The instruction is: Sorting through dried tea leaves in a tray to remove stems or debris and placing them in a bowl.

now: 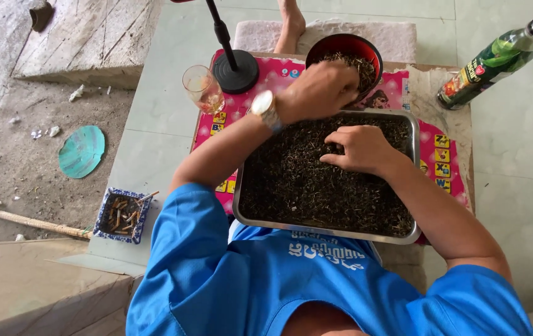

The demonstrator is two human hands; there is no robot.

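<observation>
Left hand [319, 90] with a wristwatch [264, 109] sits at the rim of the red bowl [341, 46], fingers curled in, pinching dark dried strands; cannot tell how tight, the fingertips are hidden under the knuckles. Right hand [360, 148] lies palm-down in the metal tray [325, 231], fingers bent loosely and close together, tips pressing into the dark leaf bits [304, 186] that fill the tray. Bowl is just beyond the left fingers, touching the tray's far edge, and holds the same dark stuff. Tray rests on a pink printed mat [444, 162]. Left of the left fingers: a black round stand base [236, 71] with its pole, then an empty clear glass [203, 88] just beside it. Well right of the right fingers, a green bottle [496, 59] lies tilted on the floor. Far left, a blue patterned ashtray [122, 214] with butts and a teal disc [81, 151].
</observation>
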